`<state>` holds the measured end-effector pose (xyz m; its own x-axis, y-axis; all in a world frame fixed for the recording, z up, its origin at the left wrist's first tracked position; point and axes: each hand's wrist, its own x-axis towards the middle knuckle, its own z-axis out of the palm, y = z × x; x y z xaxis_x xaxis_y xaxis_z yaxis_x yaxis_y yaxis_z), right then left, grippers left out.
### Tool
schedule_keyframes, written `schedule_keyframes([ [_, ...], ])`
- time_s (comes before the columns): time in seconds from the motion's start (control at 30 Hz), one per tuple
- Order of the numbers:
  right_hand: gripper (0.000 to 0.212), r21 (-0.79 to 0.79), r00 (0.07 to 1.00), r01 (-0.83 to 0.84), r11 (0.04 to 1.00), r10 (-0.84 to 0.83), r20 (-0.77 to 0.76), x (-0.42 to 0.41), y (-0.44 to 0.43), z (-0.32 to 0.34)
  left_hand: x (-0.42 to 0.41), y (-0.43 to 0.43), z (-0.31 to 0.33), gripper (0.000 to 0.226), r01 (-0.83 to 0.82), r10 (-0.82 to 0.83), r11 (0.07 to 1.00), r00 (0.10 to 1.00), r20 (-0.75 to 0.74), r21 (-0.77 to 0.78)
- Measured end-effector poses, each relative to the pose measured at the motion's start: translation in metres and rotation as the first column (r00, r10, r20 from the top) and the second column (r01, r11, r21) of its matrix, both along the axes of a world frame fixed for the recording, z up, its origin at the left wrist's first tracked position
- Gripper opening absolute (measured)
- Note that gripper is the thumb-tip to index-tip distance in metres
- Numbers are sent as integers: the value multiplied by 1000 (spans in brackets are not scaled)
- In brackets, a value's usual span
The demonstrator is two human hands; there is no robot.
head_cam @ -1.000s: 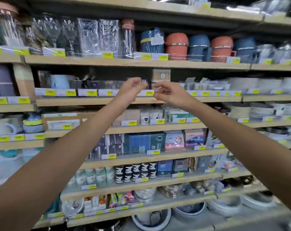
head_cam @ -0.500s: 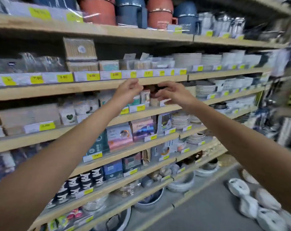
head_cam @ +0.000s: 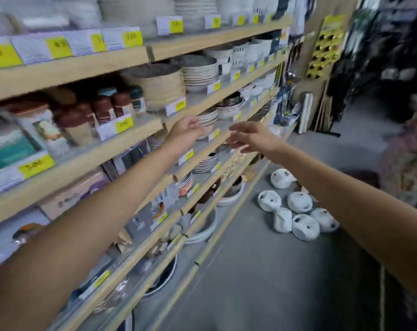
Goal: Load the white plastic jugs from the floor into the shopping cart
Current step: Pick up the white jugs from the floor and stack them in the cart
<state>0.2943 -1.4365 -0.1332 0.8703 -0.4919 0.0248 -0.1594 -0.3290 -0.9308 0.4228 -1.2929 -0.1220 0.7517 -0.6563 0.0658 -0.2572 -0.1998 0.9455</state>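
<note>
Showing mostly white, yellow, tan and grey

Showing white with small dark spots on the jugs, against the plain grey of the floor; pairing bright yellow with white on the price tags; running pale tan along the wooden shelves; capping the jars in reddish brown and teal; wrapping a pack in teal; stacking bowls in beige under a speckled grey top; dotting a yellow card with gold and black
</note>
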Motion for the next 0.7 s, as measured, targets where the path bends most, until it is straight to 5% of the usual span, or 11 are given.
schedule_keyframes([
  [0.3,22,54,975,170,984,-160,-153,9,-166,-85,19,-194,-91,48,226,-209,959,972,-110,174],
  [0.7,23,111,904,333,936,-284,-321,33,-428,-158,52,-468,-175,48,339,-254,880,927,-275,332],
])
